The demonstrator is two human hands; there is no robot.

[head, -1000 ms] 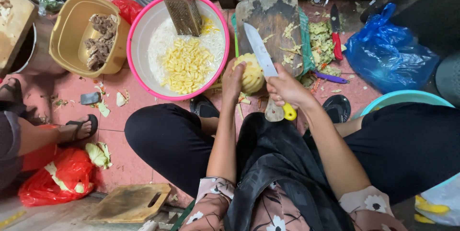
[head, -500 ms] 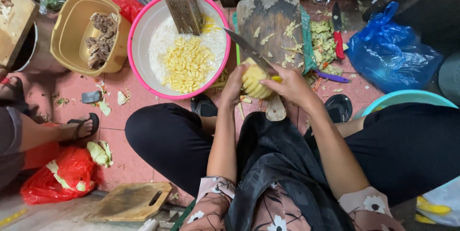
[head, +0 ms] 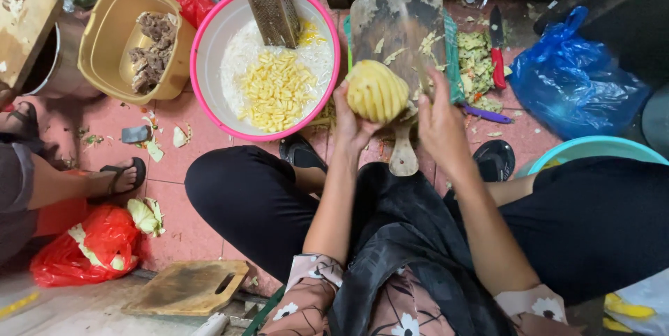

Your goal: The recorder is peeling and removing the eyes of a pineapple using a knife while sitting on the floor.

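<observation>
Head view: left hand (head: 352, 123) cups a peeled yellow pineapple (head: 377, 90), scored with cuts, fingers wrapped round its lower side, held up over the near end of a dark wooden cutting board (head: 390, 22). Right hand (head: 440, 123) sits just beside the fruit, fingers curled; a motion-blurred knife blade (head: 418, 64) rises from it, so the hand looks closed on a handle, though the handle itself is hidden. Board's wooden handle pokes out below, between the two wrists. Left of the board: pink-rimmed white basin (head: 209, 43) holding yellow fruit strips over white shreds, metal box grater (head: 268, 2) standing at its far rim. Yellow tub (head: 97, 36) with brown pieces further left. Right of the board: heap of green-yellow peel scraps (head: 477, 64), red-handled knife (head: 497, 57), blue plastic bag (head: 575, 82). Red bag (head: 90, 249) and a second wooden board (head: 188, 286) lie on the tiled floor at lower left. Another person's sandalled foot (head: 122, 174) near the left edge.
</observation>
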